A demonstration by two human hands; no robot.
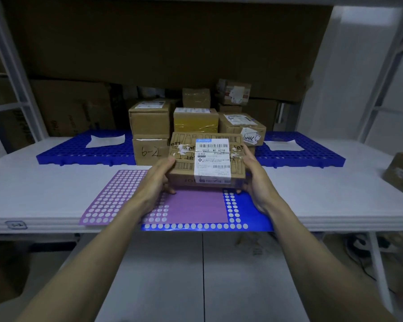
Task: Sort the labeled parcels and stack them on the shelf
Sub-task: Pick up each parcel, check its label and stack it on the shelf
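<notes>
gripping labeled parcel (207,161) between both hands, left hand (159,182), right hand (256,180)

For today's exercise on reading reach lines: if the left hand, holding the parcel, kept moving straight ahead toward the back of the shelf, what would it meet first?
Probably the box marked "6-2", at the bottom of the stack directly beyond the left hand. The held parcel may touch the stack first; depth is unclear.

white metal shelving frame (8,59) | grey tiled floor (172,275) | white wall (349,54) right | dim light
</notes>
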